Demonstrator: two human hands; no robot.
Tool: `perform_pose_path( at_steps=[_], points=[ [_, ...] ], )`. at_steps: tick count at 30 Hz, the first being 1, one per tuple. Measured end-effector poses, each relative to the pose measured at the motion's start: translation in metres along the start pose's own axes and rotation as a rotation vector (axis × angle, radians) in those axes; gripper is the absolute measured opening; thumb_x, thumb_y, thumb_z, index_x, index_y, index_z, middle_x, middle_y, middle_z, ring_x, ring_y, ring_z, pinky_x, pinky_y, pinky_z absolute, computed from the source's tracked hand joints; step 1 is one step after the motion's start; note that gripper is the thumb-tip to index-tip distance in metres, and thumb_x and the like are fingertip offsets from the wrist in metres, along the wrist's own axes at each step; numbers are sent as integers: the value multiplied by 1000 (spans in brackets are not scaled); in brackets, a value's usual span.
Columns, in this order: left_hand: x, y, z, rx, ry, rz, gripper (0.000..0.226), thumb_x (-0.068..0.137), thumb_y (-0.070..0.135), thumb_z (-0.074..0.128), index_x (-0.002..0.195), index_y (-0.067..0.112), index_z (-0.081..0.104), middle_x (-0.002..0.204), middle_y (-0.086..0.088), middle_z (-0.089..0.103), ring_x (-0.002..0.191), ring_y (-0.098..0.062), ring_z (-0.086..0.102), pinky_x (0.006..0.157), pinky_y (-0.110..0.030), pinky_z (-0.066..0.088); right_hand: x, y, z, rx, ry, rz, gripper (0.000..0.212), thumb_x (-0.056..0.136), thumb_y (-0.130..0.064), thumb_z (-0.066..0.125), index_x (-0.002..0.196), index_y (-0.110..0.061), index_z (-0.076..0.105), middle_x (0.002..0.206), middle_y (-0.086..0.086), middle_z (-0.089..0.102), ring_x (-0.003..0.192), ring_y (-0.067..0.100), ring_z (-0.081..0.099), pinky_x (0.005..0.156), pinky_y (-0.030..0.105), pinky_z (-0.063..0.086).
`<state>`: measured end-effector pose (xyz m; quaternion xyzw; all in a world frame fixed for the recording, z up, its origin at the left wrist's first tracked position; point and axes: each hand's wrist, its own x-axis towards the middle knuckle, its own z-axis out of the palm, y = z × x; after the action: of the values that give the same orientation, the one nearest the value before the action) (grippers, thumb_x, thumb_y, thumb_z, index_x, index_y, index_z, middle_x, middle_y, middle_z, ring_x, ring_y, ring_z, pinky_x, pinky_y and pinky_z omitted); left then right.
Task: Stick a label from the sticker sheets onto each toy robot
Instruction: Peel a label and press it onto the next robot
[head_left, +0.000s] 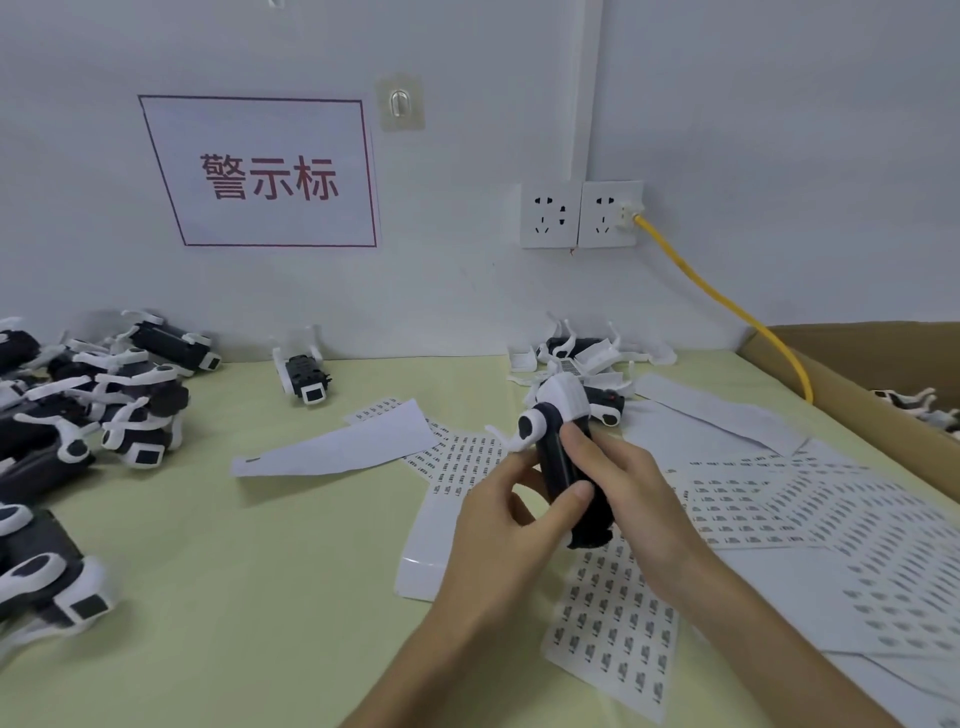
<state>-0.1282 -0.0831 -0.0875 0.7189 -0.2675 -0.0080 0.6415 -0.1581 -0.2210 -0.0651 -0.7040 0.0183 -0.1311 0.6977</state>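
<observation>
- Black-white plastic toy robot (558, 457) held over pale-green tabletop (260, 571), above white sticker sheets (613, 634).
- R hand (636, 493) fingers curl round body, steadying it.
- L hand (493, 525) thumb pinches its side, prob. pressing label down.

Soft, even light from above fills your bench, and shadows on the table (234, 597) are faint. The toy robot (563, 467) at centre looks sharp. Your wide lens skews the wall sign (265, 171). The left-edge robots (52, 587) and right sticker sheets (883, 561) blur.
</observation>
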Motion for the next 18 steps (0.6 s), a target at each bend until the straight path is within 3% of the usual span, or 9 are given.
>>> perform_pose_path(
  at_steps=[3,6,9,11,13,15,18],
  points=[
    [2,-1,-1,-154,43,-42,26,90,51,64,98,30,77,86,8,73,71,-16,63,65,-26,52,1,-1,-1,48,-58,23,41,102,-44,49,107,-14,77,105,15,76,103,32,73,89,45,58],
    [3,3,-3,-322,73,-120,40,95,48,60,87,12,73,73,-1,68,64,-15,60,54,-24,47,0,-3,-4,3,-133,15,38,104,-36,47,110,-9,74,103,17,75,95,33,73,81,37,59],
    [3,5,-6,-443,72,-176,50,106,44,50,102,1,76,84,-25,73,70,-23,66,59,-26,52,-2,-6,-2,-28,-235,-18,28,103,-31,53,124,-24,71,107,10,74,89,21,72,76,27,53],
    [4,5,-7,-508,73,-213,52,107,41,44,113,1,76,96,-32,73,81,-30,71,68,-29,56,-1,-6,-1,-58,-243,-61,31,99,-31,63,129,-29,68,117,3,73,100,20,71,86,30,56],
    [4,5,-6,-529,70,-228,51,107,41,42,118,3,75,101,-28,75,89,-33,74,76,-32,57,-1,-5,-1,-86,-211,-96,34,93,-32,66,127,-31,68,116,1,73,100,25,70,92,36,54],
    [5,5,-5,-533,65,-230,50,106,41,43,121,4,73,104,-22,77,89,-31,76,79,-30,57,1,-4,-1,-102,-141,-105,29,94,-31,69,122,-33,71,111,1,73,97,30,68,87,35,55],
    [5,7,-6,-597,30,-246,45,105,37,47,132,7,67,118,-18,76,105,-30,75,94,-34,57,5,0,-3,-177,-16,-113,19,96,-28,67,113,-33,74,105,-5,75,96,19,70,84,29,55]
  ],
)
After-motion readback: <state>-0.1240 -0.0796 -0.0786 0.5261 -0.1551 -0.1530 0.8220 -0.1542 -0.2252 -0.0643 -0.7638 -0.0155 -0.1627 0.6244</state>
